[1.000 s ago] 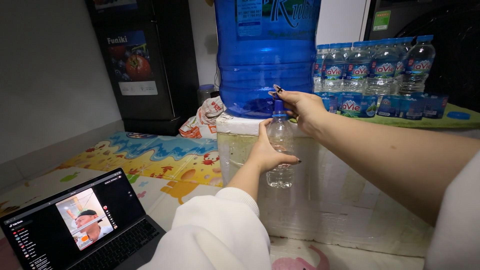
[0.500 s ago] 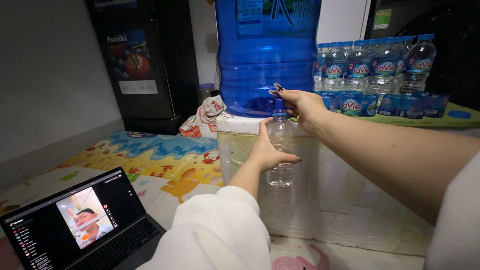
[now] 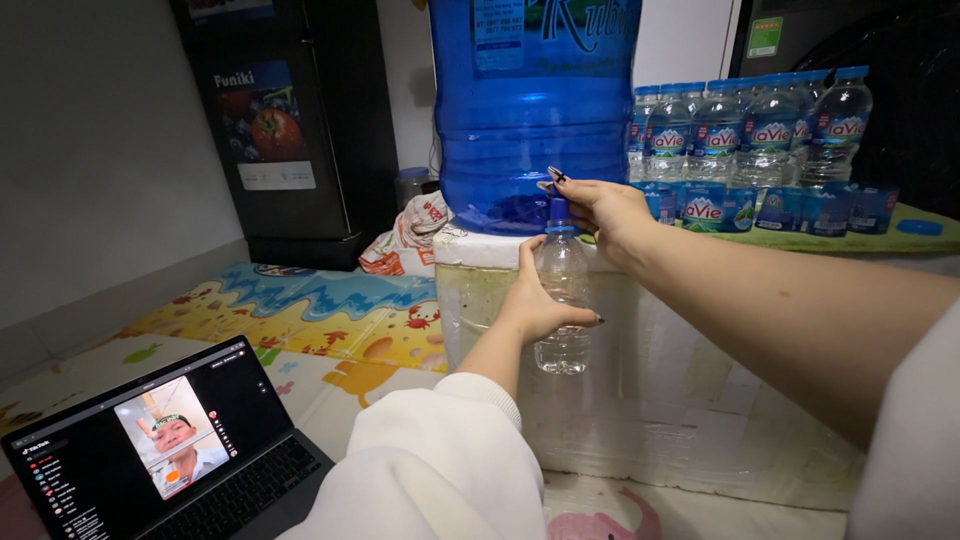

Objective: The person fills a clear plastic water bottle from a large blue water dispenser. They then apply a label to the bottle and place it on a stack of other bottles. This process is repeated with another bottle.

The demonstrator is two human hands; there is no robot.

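Single head-worn view, set high and close behind the person's outstretched arms, faces forward and slightly down toward the blue water jug [image 3: 535, 110] on its white stand [image 3: 640, 380] (laptop [image 3: 165, 450] near left, bottle packs [image 3: 750, 135] far right).

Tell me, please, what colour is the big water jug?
The big water jug is translucent blue, clearest in the head view.

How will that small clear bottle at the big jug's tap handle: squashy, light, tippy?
The small clear bottle looks thin-walled, so it probably dents under a firm grip. It appears nearly empty, likely light for now. The left hand wraps its middle; tall and narrow, it might tip if set down.
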